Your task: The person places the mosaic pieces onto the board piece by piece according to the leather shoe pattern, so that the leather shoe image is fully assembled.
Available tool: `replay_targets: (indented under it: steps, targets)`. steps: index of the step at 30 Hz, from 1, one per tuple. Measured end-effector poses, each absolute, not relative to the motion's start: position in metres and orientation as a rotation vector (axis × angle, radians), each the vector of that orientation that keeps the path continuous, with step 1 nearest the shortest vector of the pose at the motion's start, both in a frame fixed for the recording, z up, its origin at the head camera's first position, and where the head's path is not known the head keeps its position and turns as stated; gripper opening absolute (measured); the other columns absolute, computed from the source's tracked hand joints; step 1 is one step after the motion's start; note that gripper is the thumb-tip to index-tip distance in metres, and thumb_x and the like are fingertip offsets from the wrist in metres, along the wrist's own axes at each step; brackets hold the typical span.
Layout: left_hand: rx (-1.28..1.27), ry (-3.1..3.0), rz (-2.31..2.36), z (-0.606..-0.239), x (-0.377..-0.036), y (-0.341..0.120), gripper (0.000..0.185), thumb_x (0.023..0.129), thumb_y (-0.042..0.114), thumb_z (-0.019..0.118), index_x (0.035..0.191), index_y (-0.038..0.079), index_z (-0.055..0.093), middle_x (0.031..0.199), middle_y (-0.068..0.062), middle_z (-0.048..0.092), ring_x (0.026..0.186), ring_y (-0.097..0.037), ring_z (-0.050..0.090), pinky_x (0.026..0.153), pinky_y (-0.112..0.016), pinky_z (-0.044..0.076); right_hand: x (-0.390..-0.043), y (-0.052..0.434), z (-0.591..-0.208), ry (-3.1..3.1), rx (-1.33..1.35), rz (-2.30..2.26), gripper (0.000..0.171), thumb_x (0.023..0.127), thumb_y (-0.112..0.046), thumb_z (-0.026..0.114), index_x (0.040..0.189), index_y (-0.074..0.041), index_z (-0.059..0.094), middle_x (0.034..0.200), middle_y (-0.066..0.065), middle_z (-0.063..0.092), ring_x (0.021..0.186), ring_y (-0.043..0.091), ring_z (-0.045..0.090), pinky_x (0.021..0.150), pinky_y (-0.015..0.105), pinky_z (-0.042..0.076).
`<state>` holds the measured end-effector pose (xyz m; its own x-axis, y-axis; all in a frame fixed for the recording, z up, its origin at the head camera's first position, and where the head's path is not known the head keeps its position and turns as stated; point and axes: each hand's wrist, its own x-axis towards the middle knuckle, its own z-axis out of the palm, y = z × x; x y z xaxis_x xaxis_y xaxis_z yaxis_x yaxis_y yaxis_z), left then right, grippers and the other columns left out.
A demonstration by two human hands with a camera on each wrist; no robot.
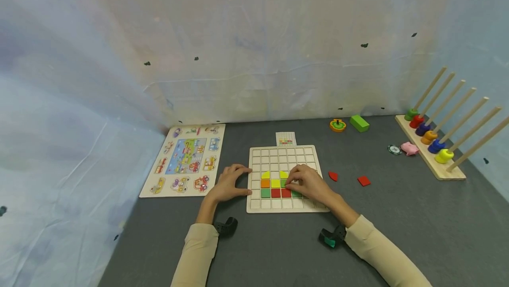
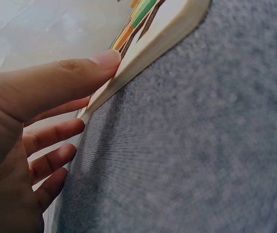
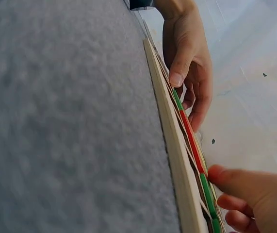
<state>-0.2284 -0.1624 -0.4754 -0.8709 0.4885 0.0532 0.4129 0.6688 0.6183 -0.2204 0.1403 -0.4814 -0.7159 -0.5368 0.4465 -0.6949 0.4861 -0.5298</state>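
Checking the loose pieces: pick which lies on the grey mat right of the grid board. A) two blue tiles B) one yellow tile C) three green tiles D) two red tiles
D: two red tiles lie on the mat just right of the grid board.

Pale wood grid board (image 1: 287, 179) is filled w/ yellow, orange, red & green tiles (image 1: 275, 188); two red tiles (image 1: 363, 181) are seen on grey felt tabletop (image 1: 397, 225). Sleeves (image 1: 381, 251) are beige.
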Motion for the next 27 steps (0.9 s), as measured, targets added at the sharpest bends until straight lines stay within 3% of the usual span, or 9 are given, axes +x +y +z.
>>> replay_targets:
  steps: [9, 17, 27]
  targets:
    - [0.758, 2.756, 1.0, -0.475, -0.228, -0.162, 0.064, 0.077, 0.033, 0.077, 0.133, 0.014, 0.052, 0.133, -0.009, 0.041, 0.12, -0.033, 0.033, 0.097, -0.058, 0.025, -0.223, 0.183, -0.471, -2.527, 0.984, 1.075, 0.02, 0.081, -0.013, 0.073, 0.1, -0.008, 0.069, 0.095, 0.006, 0.06, 0.071, 0.014, 0.054, 0.06, 0.027, 0.046]
    - [0.736, 2.756, 1.013, -0.474, -0.228, -0.163, 0.064, 0.076, 0.032, 0.077, 0.133, 0.014, 0.052, 0.134, -0.009, 0.041, 0.119, -0.032, 0.034, 0.097, -0.058, 0.025, -0.216, 0.253, -0.464, -2.581, 0.779, 0.858, 0.023, 0.074, -0.007, 0.078, 0.097, -0.01, 0.071, 0.1, 0.006, 0.058, 0.092, 0.022, 0.052, 0.072, 0.04, 0.041]
    - [0.738, 2.766, 0.992, -0.476, -0.229, -0.162, 0.064, 0.076, 0.033, 0.077, 0.133, 0.014, 0.052, 0.134, -0.009, 0.041, 0.119, -0.032, 0.034, 0.098, -0.058, 0.025, -0.206, 0.319, -0.449, -2.916, 0.855, 0.884, 0.044, 0.077, -0.007, 0.075, 0.118, 0.001, 0.059, 0.111, 0.016, 0.055, 0.098, 0.033, 0.053, 0.078, 0.044, 0.046]
